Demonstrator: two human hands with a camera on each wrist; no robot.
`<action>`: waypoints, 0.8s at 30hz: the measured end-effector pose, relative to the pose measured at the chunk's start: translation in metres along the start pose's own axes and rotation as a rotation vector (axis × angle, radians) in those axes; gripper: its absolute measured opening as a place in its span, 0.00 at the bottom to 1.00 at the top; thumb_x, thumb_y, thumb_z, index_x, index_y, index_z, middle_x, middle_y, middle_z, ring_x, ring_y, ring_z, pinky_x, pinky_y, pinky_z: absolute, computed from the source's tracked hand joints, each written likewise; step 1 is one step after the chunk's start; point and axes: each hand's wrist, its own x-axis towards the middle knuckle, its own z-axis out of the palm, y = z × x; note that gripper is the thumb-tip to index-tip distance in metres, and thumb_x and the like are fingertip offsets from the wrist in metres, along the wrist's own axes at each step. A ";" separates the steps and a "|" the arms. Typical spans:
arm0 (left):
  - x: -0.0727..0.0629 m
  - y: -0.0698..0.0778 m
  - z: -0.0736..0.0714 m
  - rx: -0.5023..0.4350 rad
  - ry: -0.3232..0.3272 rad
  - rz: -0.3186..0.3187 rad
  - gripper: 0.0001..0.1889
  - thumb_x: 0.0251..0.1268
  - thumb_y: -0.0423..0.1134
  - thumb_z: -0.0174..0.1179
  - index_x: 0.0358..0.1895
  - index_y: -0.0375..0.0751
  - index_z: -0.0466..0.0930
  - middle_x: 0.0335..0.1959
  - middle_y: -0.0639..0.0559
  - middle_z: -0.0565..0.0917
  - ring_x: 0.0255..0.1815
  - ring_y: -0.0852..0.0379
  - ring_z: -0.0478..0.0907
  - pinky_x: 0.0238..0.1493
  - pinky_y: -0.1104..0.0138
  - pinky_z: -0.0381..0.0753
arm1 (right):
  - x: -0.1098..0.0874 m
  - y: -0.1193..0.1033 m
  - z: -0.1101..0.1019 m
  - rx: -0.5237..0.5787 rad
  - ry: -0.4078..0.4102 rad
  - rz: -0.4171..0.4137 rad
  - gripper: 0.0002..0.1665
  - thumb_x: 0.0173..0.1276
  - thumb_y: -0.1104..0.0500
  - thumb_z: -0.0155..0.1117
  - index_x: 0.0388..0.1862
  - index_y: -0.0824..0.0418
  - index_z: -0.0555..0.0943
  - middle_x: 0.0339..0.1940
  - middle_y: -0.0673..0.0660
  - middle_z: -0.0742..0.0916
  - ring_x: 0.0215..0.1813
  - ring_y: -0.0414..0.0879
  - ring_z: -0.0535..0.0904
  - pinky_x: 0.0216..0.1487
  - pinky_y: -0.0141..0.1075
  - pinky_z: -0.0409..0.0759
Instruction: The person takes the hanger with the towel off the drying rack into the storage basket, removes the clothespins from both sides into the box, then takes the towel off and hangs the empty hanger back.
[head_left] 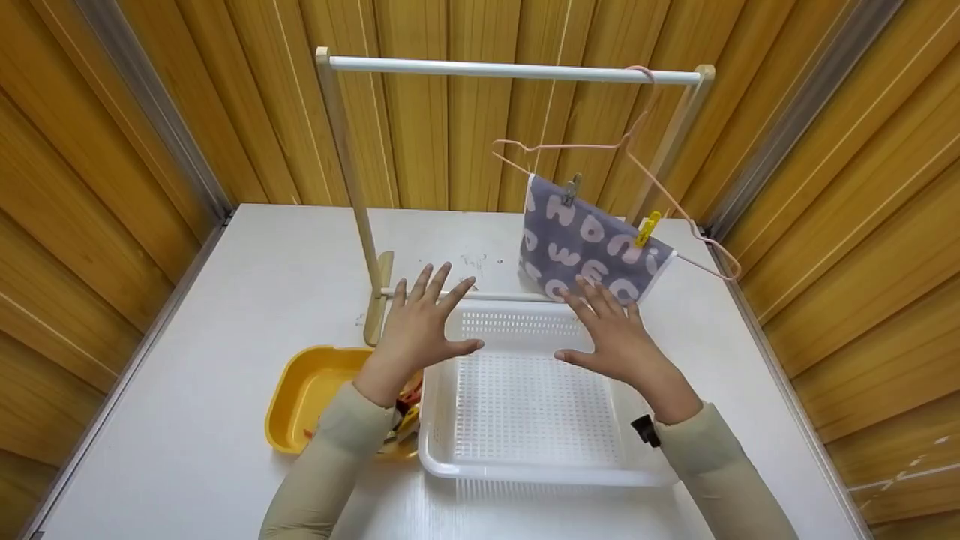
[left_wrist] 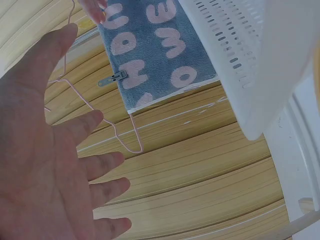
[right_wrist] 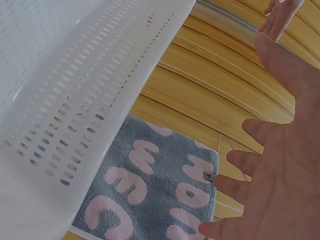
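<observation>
Several parts are obscured: the left sleeve (head_left: 330,465) and the near-left edge of the white basket (head_left: 555,474) cover the right portion of the yellow basin (head_left: 281,397), so the small coloured items (head_left: 409,412) inside it can be made out only in part. The right foot of the rack (head_left: 487,69) is hidden behind the patterned towel (head_left: 600,247), and both forearms are cut off by the lower border of the head view. A small black object (head_left: 645,430) beside the right cuff is hard to identify. In each wrist view the basket is cropped by the frame. The left hand (head_left: 420,322), above the basket's left rim, has its grip released, with fingers spread and thumb extended inward. The right hand (head_left: 619,341), above the basket's far right corner, likewise shows a released grip, palm bare and fingers apart; its fingertips overlap the towel's lower edge in the head view, but whether they touch it cannot be told. The towel hangs tilted from the pink hanger (head_left: 577,146), hooked near the right end of the rack's top bar, with a grey clip (head_left: 572,190) and a yellow clip (head_left: 646,229) along its upper edge. Basket, basin and rack stand on the white table (head_left: 187,360).
</observation>
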 end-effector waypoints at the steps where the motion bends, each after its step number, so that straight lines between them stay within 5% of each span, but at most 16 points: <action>1: 0.000 0.000 -0.002 0.003 0.003 0.005 0.47 0.60 0.68 0.65 0.81 0.60 0.58 0.85 0.45 0.54 0.86 0.39 0.49 0.82 0.36 0.48 | 0.000 0.000 -0.002 -0.004 0.010 0.001 0.54 0.66 0.41 0.71 0.83 0.57 0.58 0.85 0.66 0.56 0.84 0.70 0.52 0.74 0.78 0.50; 12: 0.007 0.003 -0.025 0.030 0.036 0.064 0.45 0.64 0.66 0.64 0.81 0.56 0.59 0.83 0.42 0.60 0.83 0.38 0.58 0.80 0.39 0.59 | 0.003 0.000 -0.022 -0.028 0.159 0.059 0.48 0.69 0.43 0.68 0.81 0.59 0.61 0.83 0.66 0.64 0.81 0.67 0.61 0.75 0.72 0.59; 24: 0.014 0.000 -0.037 -0.102 0.100 0.100 0.36 0.73 0.54 0.61 0.80 0.50 0.61 0.77 0.39 0.70 0.76 0.37 0.70 0.76 0.41 0.67 | 0.007 0.006 -0.045 0.050 0.516 0.109 0.31 0.71 0.59 0.67 0.70 0.65 0.73 0.73 0.69 0.76 0.71 0.71 0.73 0.72 0.65 0.70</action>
